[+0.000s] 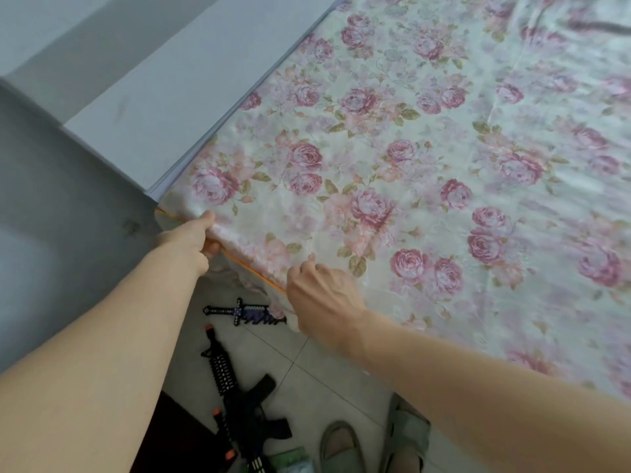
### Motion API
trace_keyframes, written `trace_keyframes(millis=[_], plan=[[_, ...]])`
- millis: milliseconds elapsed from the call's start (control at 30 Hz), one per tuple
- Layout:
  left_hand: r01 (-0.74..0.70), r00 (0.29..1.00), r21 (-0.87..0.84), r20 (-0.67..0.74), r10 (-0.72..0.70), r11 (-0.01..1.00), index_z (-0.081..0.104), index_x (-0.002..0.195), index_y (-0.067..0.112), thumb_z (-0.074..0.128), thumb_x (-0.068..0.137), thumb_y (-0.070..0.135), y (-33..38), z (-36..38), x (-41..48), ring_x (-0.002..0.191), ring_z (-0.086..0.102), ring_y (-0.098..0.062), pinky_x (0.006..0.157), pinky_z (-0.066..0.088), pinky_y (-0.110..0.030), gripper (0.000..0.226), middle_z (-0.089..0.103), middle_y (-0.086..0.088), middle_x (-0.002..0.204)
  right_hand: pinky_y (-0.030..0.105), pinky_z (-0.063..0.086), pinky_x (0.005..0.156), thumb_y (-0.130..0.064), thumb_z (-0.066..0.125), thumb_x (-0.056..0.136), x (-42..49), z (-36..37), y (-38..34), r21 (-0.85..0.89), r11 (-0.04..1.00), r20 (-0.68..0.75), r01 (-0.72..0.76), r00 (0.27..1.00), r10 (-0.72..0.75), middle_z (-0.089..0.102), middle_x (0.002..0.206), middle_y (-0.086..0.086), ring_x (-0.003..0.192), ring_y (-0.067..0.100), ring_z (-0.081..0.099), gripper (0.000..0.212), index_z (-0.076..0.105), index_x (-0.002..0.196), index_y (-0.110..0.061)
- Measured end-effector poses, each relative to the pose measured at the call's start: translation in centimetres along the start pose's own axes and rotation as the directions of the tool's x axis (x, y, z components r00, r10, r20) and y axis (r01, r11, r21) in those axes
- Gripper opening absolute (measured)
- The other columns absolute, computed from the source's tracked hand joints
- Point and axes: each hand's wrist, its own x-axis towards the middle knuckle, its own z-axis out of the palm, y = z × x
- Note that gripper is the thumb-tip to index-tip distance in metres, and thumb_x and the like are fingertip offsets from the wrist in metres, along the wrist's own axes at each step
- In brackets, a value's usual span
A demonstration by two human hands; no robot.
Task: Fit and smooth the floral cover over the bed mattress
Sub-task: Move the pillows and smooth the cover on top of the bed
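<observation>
Cover point(375, 165), pale w/ pink roses & green leaves, lies spread over the bed and fills the frame from 12 round to 4 o'clock; the mattress under it is hidden by the fabric. Its near corner sits at approx 9 o'clock of centre, right against the grey headboard point(164, 107), which runs up toward 11 o'clock. Fabric is mostly flat near the hands, w/ long creases toward 1 o'clock. An orange piping point(252, 268) shows along the near edge btwn the two hands. Left hand point(191, 240), at 8 o'clock of centre, grips the cover edge just beside the corner: thumb on top, fingers curled under the fabric. Right hand point(324, 295), at 6 o'clock of centre, is knuckles-up on the same edge, fingers curled down & gripping the cover, thumb tip lying on the top side. Both forearms are bare and reach in from the bottom of the frame. Below the edge, on the pale tiled floor point(307, 370): a pixel-style toy sword point(246, 314) just under the hanging fabric, a black toy gun point(239, 397) w/ orange bits at 7 o'clock, and a pair of grey slippers point(339, 445) at 6 o'clock by the bottom border.
</observation>
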Motion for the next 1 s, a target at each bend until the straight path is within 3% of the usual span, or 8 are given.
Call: trace_keyframes(millis=[67,233,433,533,600,700,833,1000], plan=[[0.052,0.996,0.003,0.07,-0.052,0.999,0.057,0.092,0.014,0.076,0.083,0.026,0.0,-0.5,0.7,0.072,0.055,-0.009,0.053,0.045,-0.022,0.024,0.057,0.002,0.087,0.027,0.022,0.043,0.008,0.043,0.078,-0.2,-0.2,-0.4,0.012,1.0,0.001,-0.017,1.0,0.017,0.025,0.065,0.002,0.055,0.018,0.031,0.021,0.036,0.082,-0.011],[-0.006,0.997,0.041,0.08,0.002,0.999,0.055,0.088,0.015,0.075,0.083,0.02,0.0,-1.2,2.0,0.066,0.052,-0.006,0.041,0.044,-0.015,0.021,0.056,0.002,0.085,0.024,0.022,0.04,-0.001,0.071,0.062,0.0,0.3,-1.3,-0.148,0.988,-0.058,-0.038,0.998,0.03,0.04,0.061,0.005,0.052,0.018,0.031,0.025,0.049,0.068,-0.009],[-0.187,0.977,0.186,-0.069,0.203,0.965,0.055,0.084,0.009,0.074,0.082,0.021,-0.4,-1.4,2.0,0.056,0.051,-0.01,0.054,0.046,-0.023,0.023,0.053,-0.001,0.074,0.032,0.031,0.052,0.009,0.042,0.082,0.2,0.5,-1.6,-0.034,0.996,-0.022,0.076,0.997,-0.077,0.021,0.065,0.004,0.066,0.022,0.038,0.021,0.036,0.084,-0.011],[-0.204,0.961,0.192,-0.15,0.234,0.96,0.057,0.107,0.005,0.074,0.076,0.027,-0.5,-0.9,1.4,0.072,0.061,-0.017,0.056,0.049,-0.027,0.042,0.059,-0.004,0.088,0.032,0.034,0.057,0.009,0.044,0.082,0.0,0.2,-0.9,0.007,0.998,-0.015,0.065,0.998,-0.065,0.029,0.069,0.005,0.068,0.024,0.04,0.022,0.036,0.086,-0.011],[-0.233,0.942,0.216,-0.193,0.276,0.948,0.053,0.106,0.008,0.07,0.08,0.029,-0.9,-0.2,0.5,0.077,0.059,-0.018,0.062,0.05,-0.03,0.037,0.058,-0.004,0.094,0.033,0.032,0.055,0.007,0.046,0.083,-0.5,0.2,-0.4,0.044,0.998,-0.015,0.048,0.999,-0.047,0.041,0.084,0.009,0.074,0.026,0.044,0.021,0.041,0.093,-0.011],[-0.224,0.948,0.23,-0.175,0.267,0.947,0.049,0.123,0.009,0.072,0.08,0.042,-2.2,1.3,-1.7,0.1,0.06,-0.021,0.085,0.053,-0.037,0.058,0.057,-0.005,0.114,0.028,0.018,0.044,0.001,0.05,0.084,-2.3,1.0,0.6,0.033,0.999,-0.064,0.039,0.997,-0.037,0.048,0.102,0.009,0.086,0.026,0.052,0.026,0.045,0.108,-0.008],[-0.199,0.946,0.34,-0.177,0.271,0.919,0.025,0.144,0.003,0.068,0.086,0.037,-5.4,3.4,-6.3,0.126,0.045,-0.028,0.1,0.04,-0.036,0.079,0.04,-0.013,0.144,0.027,0.022,0.043,-0.01,0.061,0.083,-5.8,2.2,3.1,-0.035,0.999,-0.066,-0.015,0.998,0.012,0.048,0.095,0.005,0.07,0.019,0.042,0.025,0.047,0.103,-0.01],[-0.264,0.933,0.321,-0.153,0.325,0.909,0.035,0.135,0.005,0.07,0.085,0.03,-10.3,5.1,-11.7,0.113,0.051,-0.021,0.088,0.041,-0.028,0.065,0.044,-0.006,0.133,0.028,0.014,0.042,-0.027,0.063,0.086,-11.3,2.9,5.9,-0.088,0.996,0.005,0.015,1.0,-0.014,0.049,0.093,0.005,0.074,0.023,0.053,0.027,0.049,0.101,-0.01]])
